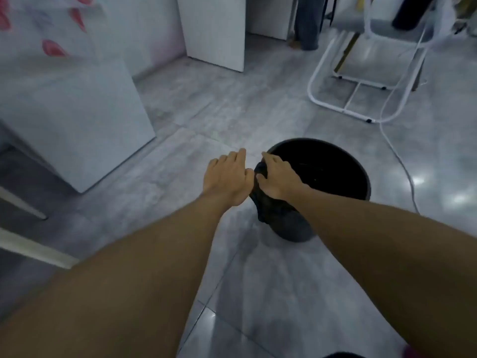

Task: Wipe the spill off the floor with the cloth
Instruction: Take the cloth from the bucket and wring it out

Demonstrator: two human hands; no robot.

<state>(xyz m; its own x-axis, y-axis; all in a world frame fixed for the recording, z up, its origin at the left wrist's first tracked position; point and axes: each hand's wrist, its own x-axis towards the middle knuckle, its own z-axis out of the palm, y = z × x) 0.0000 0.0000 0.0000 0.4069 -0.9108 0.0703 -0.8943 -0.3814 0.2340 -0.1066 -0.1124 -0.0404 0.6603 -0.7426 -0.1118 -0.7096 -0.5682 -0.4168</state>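
While cloth (263, 202) drapes bucket (356, 177) rim | right hand (277, 177) fingers clamp it | left hand (227, 177) fingers apart

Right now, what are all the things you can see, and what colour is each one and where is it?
bucket: one, black, on the floor at centre right
cloth: one, dark, draped over the bucket's near rim and hanging down its outside
floor: grey glossy tiles, all around
white panels: several, at left and top centre
metal frame: one, white, on the floor at upper right
cable: one, white, trailing past the bucket at right
left hand: one, fingers spread, beside the cloth
right hand: one, gripping the cloth at the rim
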